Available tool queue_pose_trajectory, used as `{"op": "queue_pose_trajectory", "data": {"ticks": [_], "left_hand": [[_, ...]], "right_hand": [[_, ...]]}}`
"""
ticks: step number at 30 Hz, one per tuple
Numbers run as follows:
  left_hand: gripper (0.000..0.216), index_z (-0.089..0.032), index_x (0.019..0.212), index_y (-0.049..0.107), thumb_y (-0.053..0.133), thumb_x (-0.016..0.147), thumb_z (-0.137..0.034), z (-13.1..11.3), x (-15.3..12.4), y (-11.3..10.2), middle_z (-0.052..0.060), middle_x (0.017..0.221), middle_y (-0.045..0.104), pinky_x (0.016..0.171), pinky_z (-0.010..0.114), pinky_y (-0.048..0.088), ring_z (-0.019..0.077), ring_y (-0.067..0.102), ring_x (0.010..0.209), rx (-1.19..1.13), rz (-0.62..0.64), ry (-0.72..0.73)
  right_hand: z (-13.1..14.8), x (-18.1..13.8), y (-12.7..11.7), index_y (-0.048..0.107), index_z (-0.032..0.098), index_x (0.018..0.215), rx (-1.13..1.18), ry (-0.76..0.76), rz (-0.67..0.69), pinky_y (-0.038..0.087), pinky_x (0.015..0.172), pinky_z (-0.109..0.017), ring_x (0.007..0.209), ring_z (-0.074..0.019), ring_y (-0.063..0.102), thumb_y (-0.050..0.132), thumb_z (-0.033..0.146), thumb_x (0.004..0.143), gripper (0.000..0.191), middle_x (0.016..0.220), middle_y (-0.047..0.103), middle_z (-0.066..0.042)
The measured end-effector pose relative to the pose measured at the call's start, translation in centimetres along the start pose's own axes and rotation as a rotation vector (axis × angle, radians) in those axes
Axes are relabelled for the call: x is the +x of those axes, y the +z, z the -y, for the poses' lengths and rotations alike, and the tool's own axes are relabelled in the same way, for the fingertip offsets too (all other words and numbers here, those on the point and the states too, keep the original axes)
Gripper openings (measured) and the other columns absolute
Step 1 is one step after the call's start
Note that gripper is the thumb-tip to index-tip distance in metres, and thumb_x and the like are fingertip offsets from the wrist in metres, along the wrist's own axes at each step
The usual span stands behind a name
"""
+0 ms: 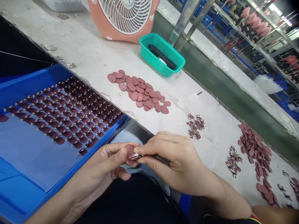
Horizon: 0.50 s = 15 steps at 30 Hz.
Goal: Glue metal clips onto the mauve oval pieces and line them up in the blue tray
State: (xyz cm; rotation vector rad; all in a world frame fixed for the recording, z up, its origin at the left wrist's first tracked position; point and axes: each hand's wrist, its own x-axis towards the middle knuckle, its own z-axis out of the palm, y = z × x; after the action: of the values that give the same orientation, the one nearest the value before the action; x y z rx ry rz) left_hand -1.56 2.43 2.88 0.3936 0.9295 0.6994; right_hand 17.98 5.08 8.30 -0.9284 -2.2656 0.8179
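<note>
My left hand [102, 165] pinches a mauve round disc [129, 151] between thumb and fingers, with a small shiny metal-and-fabric piece [135, 156] at its edge. My right hand [177, 161] grips a slim black-handled tool [162, 159], and its tip meets that shiny piece. Both hands are held above my lap, just off the rim of a blue tray [102, 137]. Rows of mauve discs with small attachments [67, 118] lie in the tray. What the tool's tip looks like is hidden by my fingers.
A white bench [93, 53] carries a loose pile of mauve discs [139, 91], small heaps of shiny pieces [195, 126], and more discs [254, 146]. A green basket [161, 54] holds a black object. An orange fan [123, 18] stands behind it. Shelves [254, 28] line the far side.
</note>
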Motion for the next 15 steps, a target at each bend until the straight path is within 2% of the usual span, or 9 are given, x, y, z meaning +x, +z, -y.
{"op": "queue_pose_trajectory", "data": {"ticks": [3,9,12,15], "left_hand": [[0.04,-0.017,0.071,0.081,0.086,0.065,-0.056,0.1,0.2,-0.3,0.004,0.074,0.065,0.048,0.014,0.049,0.0135,0.056,0.067,0.024,0.027,0.0],[0.033,-0.021,0.078,0.084,0.088,0.065,-0.051,0.3,-0.4,-0.1,0.005,0.069,0.072,0.051,0.016,0.049,0.0136,0.057,0.063,0.018,0.025,0.039],[0.029,-0.021,0.076,0.084,0.087,0.069,-0.049,0.2,-0.6,0.2,0.004,0.066,0.072,0.053,0.018,0.049,0.0131,0.056,0.059,0.008,0.086,0.075],[0.027,-0.023,0.082,0.085,0.085,0.072,-0.048,0.0,-0.7,0.4,0.004,0.066,0.072,0.056,0.02,0.049,0.0129,0.056,0.058,0.003,0.143,0.096]], "right_hand": [[0.1,0.0,0.0,0.068,0.019,0.103,-0.002,-0.02,0.022,0.058,0.074,-0.024,0.077,-0.0132,0.07,0.065,0.014,0.094,0.011,0.09,0.077,-0.003],[0.4,-0.7,0.1,0.067,0.016,0.108,0.031,-0.05,0.002,0.059,0.079,-0.023,0.082,-0.0125,0.07,0.066,0.009,0.092,0.017,0.094,0.077,-0.005],[0.6,-1.2,0.0,0.068,0.011,0.109,0.053,-0.068,-0.01,0.059,0.081,-0.021,0.086,-0.0117,0.07,0.068,0.004,0.089,0.021,0.097,0.077,-0.006],[0.9,-1.4,-0.1,0.07,0.009,0.107,0.053,-0.067,-0.016,0.059,0.082,-0.019,0.086,-0.0108,0.07,0.068,0.002,0.088,0.021,0.097,0.077,-0.007]]}}
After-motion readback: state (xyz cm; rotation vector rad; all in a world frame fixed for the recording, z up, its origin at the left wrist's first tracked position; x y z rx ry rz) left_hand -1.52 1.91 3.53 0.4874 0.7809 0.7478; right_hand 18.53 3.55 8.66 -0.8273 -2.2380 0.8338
